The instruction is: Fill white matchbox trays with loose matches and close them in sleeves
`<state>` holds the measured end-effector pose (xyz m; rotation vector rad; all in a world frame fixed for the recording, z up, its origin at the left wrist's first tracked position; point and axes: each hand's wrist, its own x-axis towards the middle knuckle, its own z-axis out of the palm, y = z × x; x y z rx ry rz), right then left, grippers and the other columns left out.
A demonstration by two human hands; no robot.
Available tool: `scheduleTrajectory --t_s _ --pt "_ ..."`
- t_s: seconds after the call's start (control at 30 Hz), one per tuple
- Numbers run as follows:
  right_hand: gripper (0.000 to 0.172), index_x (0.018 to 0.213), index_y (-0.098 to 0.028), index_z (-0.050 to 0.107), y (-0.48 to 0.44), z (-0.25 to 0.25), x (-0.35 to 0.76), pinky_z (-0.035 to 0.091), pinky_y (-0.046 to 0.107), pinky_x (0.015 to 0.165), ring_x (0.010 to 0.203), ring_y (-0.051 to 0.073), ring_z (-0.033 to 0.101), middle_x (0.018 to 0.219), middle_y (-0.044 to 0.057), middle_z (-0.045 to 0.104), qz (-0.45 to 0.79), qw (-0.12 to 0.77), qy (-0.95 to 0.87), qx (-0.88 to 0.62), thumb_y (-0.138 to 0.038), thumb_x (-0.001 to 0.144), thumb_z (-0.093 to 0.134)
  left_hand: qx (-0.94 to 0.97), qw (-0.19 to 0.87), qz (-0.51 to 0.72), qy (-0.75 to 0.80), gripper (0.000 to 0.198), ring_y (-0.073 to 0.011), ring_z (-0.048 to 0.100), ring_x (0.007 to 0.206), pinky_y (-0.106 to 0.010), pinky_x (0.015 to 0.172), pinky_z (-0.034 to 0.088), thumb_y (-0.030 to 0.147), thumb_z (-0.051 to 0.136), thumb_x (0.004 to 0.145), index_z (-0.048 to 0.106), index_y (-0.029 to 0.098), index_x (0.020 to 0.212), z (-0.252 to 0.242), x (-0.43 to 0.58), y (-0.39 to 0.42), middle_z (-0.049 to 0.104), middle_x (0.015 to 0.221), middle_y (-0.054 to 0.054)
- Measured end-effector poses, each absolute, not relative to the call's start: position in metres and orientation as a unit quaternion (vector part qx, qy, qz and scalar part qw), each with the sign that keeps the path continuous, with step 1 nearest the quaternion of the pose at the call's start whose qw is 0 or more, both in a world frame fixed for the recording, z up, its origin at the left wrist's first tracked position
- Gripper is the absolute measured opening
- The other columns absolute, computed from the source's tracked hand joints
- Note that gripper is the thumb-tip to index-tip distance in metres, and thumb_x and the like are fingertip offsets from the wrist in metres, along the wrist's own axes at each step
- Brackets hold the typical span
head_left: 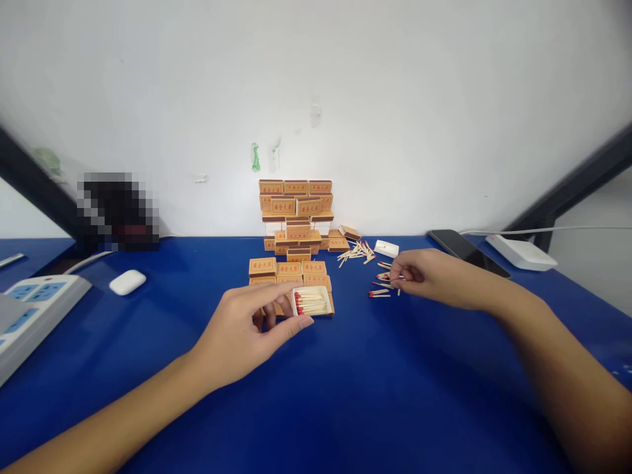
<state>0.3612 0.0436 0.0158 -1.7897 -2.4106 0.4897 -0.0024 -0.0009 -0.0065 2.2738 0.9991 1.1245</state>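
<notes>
My left hand (247,329) grips the left end of an open white matchbox tray (313,301) that holds several red-tipped matches, thumb and fingers pinched on it. My right hand (429,278) is curled, fingertips pinched on loose matches (381,284) that lie on the blue table (345,395). Just behind the tray lies a row of closed brown matchboxes (288,268). Further back a tall stack of matchboxes (296,214) stands against the white wall.
A pile of loose matches (356,252) and an empty white tray (386,248) lie right of the stack. A phone (467,250) and a white adapter (521,252) sit at the back right. A white mouse (127,282) and a power strip (34,306) are on the left.
</notes>
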Motion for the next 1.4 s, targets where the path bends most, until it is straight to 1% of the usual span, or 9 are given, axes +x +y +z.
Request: scheduleTrajectory --t_s 0.23,0.4,0.7,0.83,0.97,1.07,1.17,1.3,1.4 --pt "0.02 0.087 -0.022 0.072 0.046 0.011 0.361 0.041 0.033 0.058 0.062 0.018 0.055 0.074 0.004 0.068 0.155 0.044 -0.794 -0.586 -0.038 0.088 0.059 0.816 0.208 0.403 0.357 0.032 -0.0076 0.053 0.054 -0.02 0.054 0.049 0.027 0.083 0.09 0.077 0.018 0.12 -0.006 -0.002 -0.002 0.067 0.07 0.006" --pt "0.015 0.081 -0.023 0.068 0.048 0.009 0.357 0.041 0.034 0.06 0.062 0.018 0.055 0.072 0.004 0.067 0.147 0.044 -0.802 -0.578 -0.034 0.086 0.061 0.817 0.204 0.402 0.36 0.031 -0.008 0.054 0.054 -0.02 0.053 0.049 0.028 0.083 0.09 0.077 0.019 0.119 -0.004 -0.002 -0.002 0.067 0.07 0.005" --pt "0.022 0.082 -0.023 0.063 0.05 0.001 0.355 0.04 0.033 0.061 0.064 0.018 0.055 0.074 0.004 0.067 0.152 0.054 -0.814 -0.558 -0.04 0.094 0.057 0.818 0.204 0.403 0.357 0.031 -0.008 0.054 0.053 -0.02 0.053 0.05 0.028 0.082 0.09 0.077 0.019 0.119 -0.005 -0.002 -0.001 0.067 0.07 0.005" --pt "0.023 0.085 -0.023 0.062 0.047 0.008 0.356 0.041 0.033 0.063 0.067 0.018 0.056 0.08 0.005 0.068 0.132 0.09 -0.813 -0.56 -0.042 0.096 0.055 0.818 0.204 0.404 0.355 0.031 -0.0076 0.053 0.053 -0.02 0.053 0.049 0.028 0.082 0.09 0.077 0.019 0.12 -0.005 -0.002 -0.001 0.066 0.069 0.006" --pt "0.024 0.087 -0.024 0.064 0.046 0.015 0.36 0.039 0.031 0.061 0.063 0.017 0.055 0.075 0.002 0.067 0.13 0.124 -0.793 -0.582 -0.045 0.096 0.057 0.816 0.21 0.403 0.357 0.033 -0.0073 0.053 0.053 -0.02 0.053 0.049 0.028 0.083 0.09 0.077 0.019 0.121 -0.005 -0.003 -0.002 0.067 0.07 0.006" --pt "0.023 0.098 -0.023 0.069 0.048 0.015 0.362 0.04 0.031 0.06 0.064 0.017 0.056 0.076 0.002 0.069 0.129 0.134 -0.79 -0.584 -0.042 0.095 0.058 0.816 0.211 0.399 0.361 0.032 -0.0076 0.053 0.053 -0.02 0.053 0.049 0.028 0.082 0.09 0.077 0.019 0.121 -0.005 -0.003 -0.003 0.067 0.07 0.005" --pt "0.03 0.11 -0.022 0.074 0.049 0.015 0.363 0.042 0.032 0.061 0.064 0.018 0.058 0.079 0.005 0.072 0.117 0.137 -0.797 -0.577 -0.039 0.094 0.055 0.817 0.208 0.4 0.36 0.032 -0.0078 0.053 0.053 -0.021 0.052 0.049 0.028 0.082 0.09 0.077 0.019 0.12 -0.005 -0.003 -0.002 0.067 0.069 0.005" --pt "0.03 0.097 -0.023 0.078 0.049 0.019 0.363 0.043 0.034 0.063 0.066 0.019 0.06 0.081 0.007 0.073 0.09 0.136 -0.803 -0.573 -0.041 0.095 0.055 0.817 0.208 0.402 0.357 0.033 -0.0076 0.053 0.053 -0.02 0.052 0.049 0.028 0.083 0.09 0.077 0.019 0.121 -0.006 -0.003 -0.002 0.066 0.069 0.006" --pt "0.03 0.095 -0.023 0.078 0.047 0.023 0.365 0.042 0.034 0.063 0.065 0.019 0.059 0.076 0.005 0.071 0.085 0.149 -0.791 -0.587 -0.043 0.095 0.056 0.817 0.21 0.4 0.358 0.034 -0.0079 0.053 0.054 -0.021 0.053 0.049 0.028 0.082 0.09 0.077 0.019 0.122 -0.007 -0.004 -0.001 0.066 0.07 0.006"
